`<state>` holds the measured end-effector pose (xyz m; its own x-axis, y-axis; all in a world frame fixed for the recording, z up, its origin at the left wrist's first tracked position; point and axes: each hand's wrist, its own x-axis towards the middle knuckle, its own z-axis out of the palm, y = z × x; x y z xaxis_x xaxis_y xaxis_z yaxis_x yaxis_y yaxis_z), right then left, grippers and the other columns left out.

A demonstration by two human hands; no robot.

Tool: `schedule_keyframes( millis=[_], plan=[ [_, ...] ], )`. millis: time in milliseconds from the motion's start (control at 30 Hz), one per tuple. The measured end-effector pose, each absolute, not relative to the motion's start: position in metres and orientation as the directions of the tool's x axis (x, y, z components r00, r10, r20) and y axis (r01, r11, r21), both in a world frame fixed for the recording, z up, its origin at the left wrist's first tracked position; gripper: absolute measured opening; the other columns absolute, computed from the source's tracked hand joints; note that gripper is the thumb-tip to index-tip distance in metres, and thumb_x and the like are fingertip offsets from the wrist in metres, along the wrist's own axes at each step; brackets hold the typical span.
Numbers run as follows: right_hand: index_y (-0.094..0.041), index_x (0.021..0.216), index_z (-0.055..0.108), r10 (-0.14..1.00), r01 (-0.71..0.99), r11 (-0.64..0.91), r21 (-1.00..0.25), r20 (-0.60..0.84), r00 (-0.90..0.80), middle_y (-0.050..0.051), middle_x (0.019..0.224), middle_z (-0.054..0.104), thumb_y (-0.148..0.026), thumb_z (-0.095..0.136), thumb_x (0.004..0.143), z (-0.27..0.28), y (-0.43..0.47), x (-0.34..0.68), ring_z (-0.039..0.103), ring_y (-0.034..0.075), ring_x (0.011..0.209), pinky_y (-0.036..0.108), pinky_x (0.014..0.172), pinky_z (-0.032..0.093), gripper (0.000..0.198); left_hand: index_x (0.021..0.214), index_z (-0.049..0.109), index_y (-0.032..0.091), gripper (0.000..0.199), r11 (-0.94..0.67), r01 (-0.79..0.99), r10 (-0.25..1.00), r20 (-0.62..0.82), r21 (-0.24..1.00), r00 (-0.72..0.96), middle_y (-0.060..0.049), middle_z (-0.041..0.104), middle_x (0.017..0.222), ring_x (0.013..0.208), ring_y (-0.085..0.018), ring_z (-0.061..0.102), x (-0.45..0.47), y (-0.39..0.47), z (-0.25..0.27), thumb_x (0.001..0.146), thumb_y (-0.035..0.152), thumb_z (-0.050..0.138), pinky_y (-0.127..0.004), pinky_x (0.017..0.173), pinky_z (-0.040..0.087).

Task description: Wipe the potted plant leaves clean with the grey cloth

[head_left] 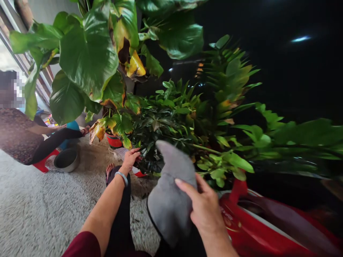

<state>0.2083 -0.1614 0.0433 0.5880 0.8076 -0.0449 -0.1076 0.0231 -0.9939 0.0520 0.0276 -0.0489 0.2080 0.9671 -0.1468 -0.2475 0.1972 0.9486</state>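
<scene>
My right hand (206,205) grips a soft grey fabric piece (173,189), its thumb lying across the front and its fingers behind. The piece has a curved, pointed upper end and a thin dark edge at the lower left; I cannot tell its exact kind. Further forward, my left hand (131,159), with a bangle at the wrist, reaches to the edge of a dark-leaved plant (155,125). Its fingers are drawn together near the leaves, and whatever they may hold is too small to name.
A large-leaved plant (88,53) with yellowed leaves rises from a red pot (114,140). At right stands a red bag (249,228). Another person (21,132) sits at left on a red stool (45,162), beside a grey basin (66,159) on the rough floor (40,207).
</scene>
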Motion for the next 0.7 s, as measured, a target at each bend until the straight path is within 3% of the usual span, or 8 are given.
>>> schedule_keyframes(
  millis=[67,133,233,333,500,600,700],
  plan=[
    [-0.022,0.093,0.071,0.746,-0.125,0.109,-0.986,-0.002,0.666,0.002,0.080,0.075,-0.036,0.081,0.054,0.053,-0.138,0.214,0.068,0.024,0.070,0.033,0.066,0.053,0.043,0.105,0.070,0.011,0.045,0.195,-0.263,0.967,-0.140,0.945,0.212,-0.001,0.062,0.068,0.056,-0.011,0.054,0.050,0.026,-0.045,0.064,0.028,0.072,-0.022,0.053,0.045],
    [-0.021,0.086,0.070,0.769,-0.235,0.090,-0.968,-0.082,0.634,0.001,0.077,0.075,-0.033,0.082,0.049,0.054,-0.120,0.208,0.067,0.022,0.068,0.033,0.065,0.052,0.041,0.104,0.070,0.012,0.045,0.189,-0.277,0.967,-0.130,0.942,0.218,0.000,0.062,0.068,0.057,-0.011,0.055,0.050,0.023,-0.043,0.063,0.028,0.073,-0.022,0.054,0.045],
    [-0.021,0.078,0.070,0.879,-0.324,-0.119,-0.939,-0.251,0.405,0.001,0.071,0.074,-0.032,0.081,0.049,0.040,-0.122,0.180,0.066,0.024,0.064,0.034,0.062,0.051,0.033,0.098,0.069,0.013,0.040,0.205,-0.280,0.963,-0.143,0.938,0.227,0.002,0.058,0.062,0.055,-0.011,0.053,0.047,0.022,-0.044,0.061,0.027,0.073,-0.023,0.054,0.044],
    [-0.021,0.081,0.074,0.927,-0.219,-0.267,-0.938,-0.312,0.207,0.002,0.072,0.074,-0.033,0.078,0.055,0.031,-0.149,0.158,0.066,0.026,0.068,0.035,0.063,0.051,0.029,0.088,0.067,0.014,0.033,0.204,-0.305,0.974,-0.161,0.930,0.161,0.001,0.061,0.066,0.055,-0.011,0.053,0.036,0.027,-0.048,0.057,0.022,0.071,-0.024,0.055,0.043],
    [-0.021,0.097,0.074,0.992,-0.186,-0.092,-0.978,-0.107,0.073,0.002,0.082,0.075,-0.035,0.078,0.060,0.076,-0.154,0.158,0.065,0.024,0.075,0.032,0.068,0.050,0.040,0.076,0.059,0.018,0.029,0.085,-0.543,0.960,-0.214,0.835,-0.178,-0.001,0.067,0.089,0.062,-0.010,0.057,0.004,0.034,-0.047,0.048,0.011,0.065,-0.023,0.057,0.042],
    [-0.021,0.098,0.071,0.992,-0.165,0.038,-0.986,0.017,0.126,0.001,0.081,0.074,-0.036,0.079,0.060,0.099,-0.122,0.159,0.064,0.022,0.073,0.030,0.067,0.049,0.042,0.070,0.057,0.017,0.025,0.070,-0.675,0.988,-0.145,0.734,-0.056,-0.004,0.067,0.107,0.078,-0.014,0.062,-0.009,0.030,-0.041,0.048,0.011,0.068,-0.026,0.066,0.046],
    [-0.020,0.089,0.070,0.976,-0.127,-0.022,-0.992,-0.048,0.211,0.002,0.074,0.073,-0.035,0.079,0.053,0.085,-0.098,0.152,0.064,0.022,0.068,0.031,0.064,0.049,0.040,0.073,0.065,0.017,0.028,0.094,-0.659,0.995,-0.056,0.746,0.078,-0.005,0.068,0.110,0.089,-0.017,0.062,-0.009,0.021,-0.035,0.047,0.009,0.071,-0.029,0.074,0.048]
  ],
)
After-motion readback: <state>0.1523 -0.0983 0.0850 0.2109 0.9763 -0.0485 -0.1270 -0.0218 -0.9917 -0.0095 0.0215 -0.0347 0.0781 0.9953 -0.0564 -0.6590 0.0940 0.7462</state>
